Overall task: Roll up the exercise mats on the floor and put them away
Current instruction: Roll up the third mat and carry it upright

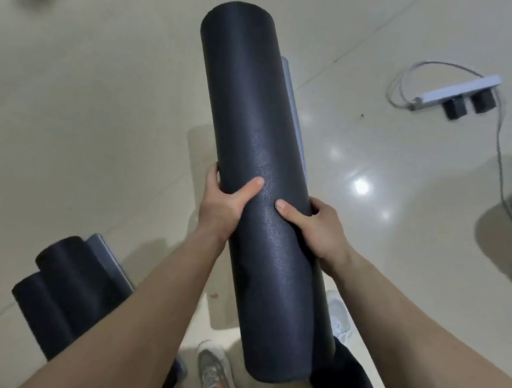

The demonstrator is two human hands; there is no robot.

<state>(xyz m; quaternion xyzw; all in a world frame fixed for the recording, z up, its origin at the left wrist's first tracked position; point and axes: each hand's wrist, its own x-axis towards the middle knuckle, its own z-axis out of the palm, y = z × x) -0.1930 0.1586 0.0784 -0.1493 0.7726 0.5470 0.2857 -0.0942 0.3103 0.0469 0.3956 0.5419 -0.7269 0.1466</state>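
The left hand [225, 205] and right hand [318, 228] grip the dark rolled mat [256, 115] above the floor [99, 116], thumbs on top, fingers hidden behind it. The left arm partly covers other rolls [60, 297] at lower left.

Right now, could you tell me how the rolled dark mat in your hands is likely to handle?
Held by the left hand and right hand, the rolled mat juts out without sagging, so it is probably stiff and light. Being round, it would likely roll on the glossy tiles.
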